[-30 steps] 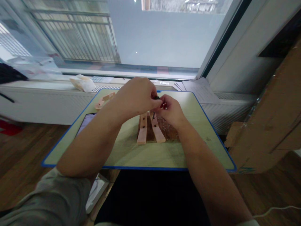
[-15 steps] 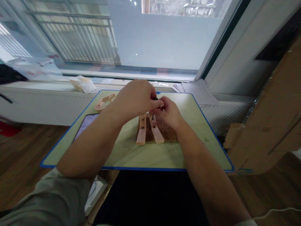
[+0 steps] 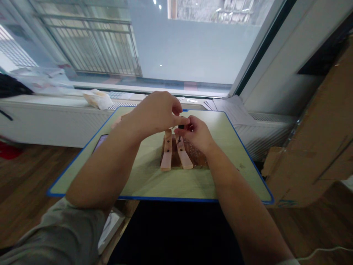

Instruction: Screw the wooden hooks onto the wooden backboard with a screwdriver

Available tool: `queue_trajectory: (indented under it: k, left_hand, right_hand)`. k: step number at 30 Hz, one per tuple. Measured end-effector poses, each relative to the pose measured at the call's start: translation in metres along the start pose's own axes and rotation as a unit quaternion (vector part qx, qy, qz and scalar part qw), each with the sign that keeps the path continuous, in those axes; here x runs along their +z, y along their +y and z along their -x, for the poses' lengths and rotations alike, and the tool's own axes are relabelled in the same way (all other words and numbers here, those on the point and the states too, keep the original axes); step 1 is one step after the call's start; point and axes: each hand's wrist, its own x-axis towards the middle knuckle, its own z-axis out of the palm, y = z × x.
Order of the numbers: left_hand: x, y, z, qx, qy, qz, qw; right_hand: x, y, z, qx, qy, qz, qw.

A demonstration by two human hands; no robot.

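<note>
Two pale wooden strips (image 3: 167, 154) with dark holes lie side by side on a brown wooden block (image 3: 196, 156) in the middle of a green table with a blue rim (image 3: 154, 199). A small black screw (image 3: 180, 127) stands above the right strip. My left hand (image 3: 156, 112) is closed, its fingertips pinching the top of the screw. My right hand (image 3: 196, 133) is also closed, its fingers meeting the left ones at the screw. Both hands hover over the far ends of the strips.
A phone (image 3: 99, 142) lies on the table's left side, partly behind my left arm. A white bag (image 3: 96, 98) rests on the windowsill, papers (image 3: 230, 105) lie at the right, and cardboard boxes (image 3: 320, 121) stand at the far right.
Both hands have stayed at the screw; the left fingers have shifted slightly round its top. Another wooden piece at the table's far left is now hidden behind my left arm.
</note>
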Motion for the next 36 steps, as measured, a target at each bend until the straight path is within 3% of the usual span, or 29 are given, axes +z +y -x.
queue_trajectory:
  k: [3, 9, 13, 22, 30, 33, 36]
  left_hand:
    - [0.000, 0.004, 0.000, -0.028, -0.007, -0.035, 0.999]
    - [-0.005, 0.014, 0.002, -0.003, -0.052, -0.078, 0.996]
    - [-0.006, 0.015, 0.003, -0.001, -0.062, -0.070, 0.996]
    - [0.012, 0.006, 0.000, -0.026, 0.043, -0.046, 0.998]
    - [0.010, 0.011, 0.002, 0.051, -0.027, 0.010, 0.998]
    - [0.011, 0.015, 0.005, 0.039, 0.013, 0.039, 0.998]
    - [0.013, 0.017, 0.008, 0.013, 0.106, 0.057, 0.993]
  right_hand:
    - [-0.002, -0.003, 0.001, -0.001, -0.006, -0.001, 1.000]
    - [-0.005, -0.001, 0.000, -0.041, -0.029, -0.006, 0.999]
    - [-0.005, 0.001, -0.001, -0.020, -0.009, 0.012, 1.000]
    - [-0.002, -0.003, 0.000, 0.009, -0.003, 0.020, 1.000]
    - [-0.004, -0.007, 0.001, -0.025, -0.042, 0.003, 0.999]
    - [-0.006, -0.008, 0.001, -0.021, -0.025, 0.014, 0.999]
    - [-0.007, -0.009, 0.000, -0.001, -0.010, -0.010, 1.000]
